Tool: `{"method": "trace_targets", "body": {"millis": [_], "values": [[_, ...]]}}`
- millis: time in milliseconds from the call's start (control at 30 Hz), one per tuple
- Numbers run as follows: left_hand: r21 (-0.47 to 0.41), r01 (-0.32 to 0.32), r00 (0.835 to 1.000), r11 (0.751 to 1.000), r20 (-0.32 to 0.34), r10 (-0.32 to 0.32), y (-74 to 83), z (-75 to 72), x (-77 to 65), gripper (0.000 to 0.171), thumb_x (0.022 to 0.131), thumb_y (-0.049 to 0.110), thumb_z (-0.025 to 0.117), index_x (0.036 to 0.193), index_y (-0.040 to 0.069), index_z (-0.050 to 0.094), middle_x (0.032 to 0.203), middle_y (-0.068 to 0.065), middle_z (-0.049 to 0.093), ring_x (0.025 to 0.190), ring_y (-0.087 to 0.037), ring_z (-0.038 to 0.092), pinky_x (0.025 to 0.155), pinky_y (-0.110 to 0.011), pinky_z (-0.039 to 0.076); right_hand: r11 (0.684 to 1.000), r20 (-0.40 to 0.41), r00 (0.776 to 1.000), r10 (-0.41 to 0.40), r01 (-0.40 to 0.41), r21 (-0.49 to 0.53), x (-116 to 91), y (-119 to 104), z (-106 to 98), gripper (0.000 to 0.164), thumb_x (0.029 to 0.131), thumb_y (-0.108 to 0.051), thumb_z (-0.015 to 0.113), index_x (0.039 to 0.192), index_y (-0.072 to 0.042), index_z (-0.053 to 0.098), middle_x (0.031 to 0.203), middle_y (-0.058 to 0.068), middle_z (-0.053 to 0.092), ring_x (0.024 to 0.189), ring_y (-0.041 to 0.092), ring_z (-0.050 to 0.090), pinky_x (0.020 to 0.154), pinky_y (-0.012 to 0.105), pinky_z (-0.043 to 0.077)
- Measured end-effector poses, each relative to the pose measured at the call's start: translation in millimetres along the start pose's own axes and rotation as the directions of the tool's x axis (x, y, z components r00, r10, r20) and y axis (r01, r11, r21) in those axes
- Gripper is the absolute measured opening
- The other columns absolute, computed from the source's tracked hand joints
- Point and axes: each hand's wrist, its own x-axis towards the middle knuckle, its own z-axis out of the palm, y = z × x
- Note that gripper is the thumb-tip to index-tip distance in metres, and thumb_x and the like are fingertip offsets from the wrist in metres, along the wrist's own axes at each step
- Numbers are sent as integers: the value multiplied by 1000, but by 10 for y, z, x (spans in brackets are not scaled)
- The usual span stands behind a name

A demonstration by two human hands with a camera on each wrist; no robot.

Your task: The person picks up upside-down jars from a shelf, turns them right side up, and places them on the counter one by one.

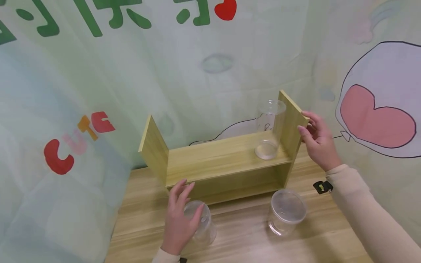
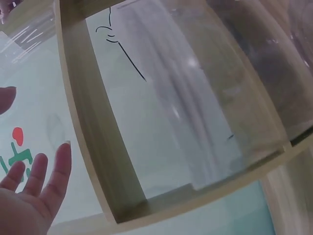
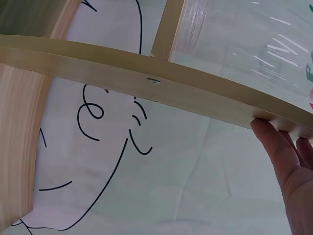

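Observation:
A small two-tier wooden shelf (image 1: 210,157) with raised side panels stands on the table. My right hand (image 1: 317,140) holds the upper front corner of its right side panel; in the right wrist view fingertips (image 3: 264,129) touch the panel's outer face. My left hand (image 1: 181,215) hovers over a clear lidded jar (image 1: 207,232) in front of the shelf, fingers spread and loosely bent. In the left wrist view its fingers (image 2: 56,171) grip nothing. A tall clear jar (image 1: 271,124) stands on the shelf's upper board, close to the right panel.
Another clear lidded jar (image 1: 286,212) stands on the wooden table (image 1: 243,237) in front of the shelf's right end. Behind the table hangs a printed cloth (image 1: 184,84). A small black tag (image 1: 322,187) shows beside the right wrist.

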Motion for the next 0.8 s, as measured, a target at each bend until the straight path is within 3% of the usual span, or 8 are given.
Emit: {"method": "trace_targets", "body": {"millis": [100,500,800], "values": [[-28,-3,1000,1000,4,3,39,44,71,64,67,5,74,127,6,49,133,-18,38,110,-23,45,69,-30,53,1000,-2,1000,11,-11,-4,-4,4,-11,44,93,-1,44,135,-7,35,110,15,48,87,21,54,65,18,52],[-76,-31,1000,997,-6,31,181,241,369,66,72,8,72,132,14,44,136,-12,35,108,-19,48,69,-31,53,1000,11,1000,9,-9,3,-4,18,-28,46,93,-1,45,136,-8,34,112,14,48,92,20,55,67,20,52],[-186,-24,1000,982,-1,24,245,351,512,66,74,5,70,133,14,42,137,-11,32,103,-29,51,67,-36,54,999,19,1000,7,-7,34,-2,22,-12,45,92,0,45,136,-7,35,114,14,47,94,18,55,68,22,53]]}}
